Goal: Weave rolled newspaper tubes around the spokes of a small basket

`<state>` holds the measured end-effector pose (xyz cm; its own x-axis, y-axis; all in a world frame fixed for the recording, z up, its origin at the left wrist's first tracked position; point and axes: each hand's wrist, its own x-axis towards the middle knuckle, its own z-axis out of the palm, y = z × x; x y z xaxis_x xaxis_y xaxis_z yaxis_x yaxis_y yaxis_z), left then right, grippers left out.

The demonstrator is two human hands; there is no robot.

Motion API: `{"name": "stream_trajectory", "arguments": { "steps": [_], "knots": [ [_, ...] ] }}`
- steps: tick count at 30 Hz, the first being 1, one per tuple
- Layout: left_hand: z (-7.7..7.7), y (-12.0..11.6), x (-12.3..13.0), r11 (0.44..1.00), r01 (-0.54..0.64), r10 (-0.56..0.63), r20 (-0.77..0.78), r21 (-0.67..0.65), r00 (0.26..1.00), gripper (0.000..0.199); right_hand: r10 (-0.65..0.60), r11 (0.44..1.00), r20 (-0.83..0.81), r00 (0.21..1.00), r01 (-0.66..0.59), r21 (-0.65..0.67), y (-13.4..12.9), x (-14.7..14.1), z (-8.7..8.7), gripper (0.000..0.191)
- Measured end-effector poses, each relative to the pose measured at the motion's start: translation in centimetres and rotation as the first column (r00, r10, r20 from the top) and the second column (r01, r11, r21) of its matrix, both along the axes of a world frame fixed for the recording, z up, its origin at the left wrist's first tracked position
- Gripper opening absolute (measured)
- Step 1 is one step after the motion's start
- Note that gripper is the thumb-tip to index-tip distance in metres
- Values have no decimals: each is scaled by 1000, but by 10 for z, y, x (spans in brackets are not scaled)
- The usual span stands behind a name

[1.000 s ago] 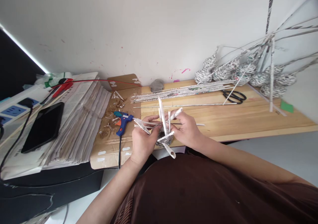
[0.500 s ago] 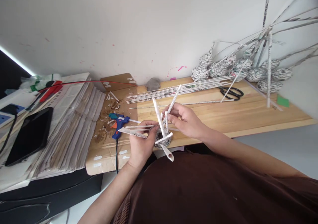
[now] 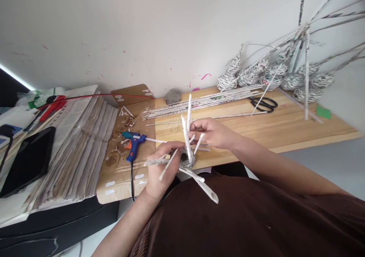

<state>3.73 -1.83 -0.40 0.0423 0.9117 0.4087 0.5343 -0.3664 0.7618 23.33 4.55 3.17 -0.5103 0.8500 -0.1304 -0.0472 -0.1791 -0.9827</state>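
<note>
A small woven paper basket (image 3: 189, 163) is held close to my body, over the near edge of the wooden board. Rolled paper tubes stick out of its rim at several angles, one pointing down toward my shirt. My left hand (image 3: 164, 165) is closed around the basket's left side, with tube ends poking out past the fingers. On the far right side, my right hand (image 3: 210, 133) pinches an upright paper tube (image 3: 189, 110) near its base. The palm side of the right fingers is partly hidden by the tubes.
A blue glue gun (image 3: 135, 146) lies on stained cardboard (image 3: 112, 169) at left, beside a stack of newspaper (image 3: 85, 143) bearing a phone (image 3: 30, 160). Behind are loose paper tubes (image 3: 205, 103), black-handled scissors (image 3: 264, 104) and several woven gourd shapes (image 3: 309, 93).
The basket has been turned in my hands, so the protruding tubes point in new directions. The tube at my right hand now stands nearly vertical. The view has shifted slightly.
</note>
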Motion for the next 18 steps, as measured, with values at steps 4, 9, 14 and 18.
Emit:
{"name": "stream_trajectory", "arguments": {
  "steps": [4,9,14,18],
  "knots": [
    [-5,0,-1,1000,-19,19,18,-4,1000,9,5,999,78,997,-8,31,-1,2,6,29],
    [3,2,2,996,-43,43,-2,-80,999,12,-23,961,352,936,-76,264,-8,10,2,18],
    [7,1,3,997,-34,32,-31,-65,999,13,-116,924,417,902,-56,379,-20,8,4,4],
    [9,0,2,994,-22,20,-15,-105,1000,11,-196,941,326,925,83,329,-31,0,-3,2]
  ]
}}
